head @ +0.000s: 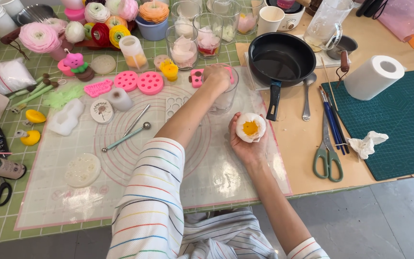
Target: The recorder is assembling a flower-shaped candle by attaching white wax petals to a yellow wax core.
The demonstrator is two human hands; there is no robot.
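Two hands worked: the left hand (216,76) reached into a glass cup (225,96), fingers hidden; the right hand (246,141) cupped a white flower (250,127).

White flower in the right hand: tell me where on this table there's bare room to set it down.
The silicone mat is bare near the table's front edge, between the round clear mould and the left sleeve. The green cutting mat is open right of the crumpled tissue. The back, around the glass jars and pink moulds, is crowded.
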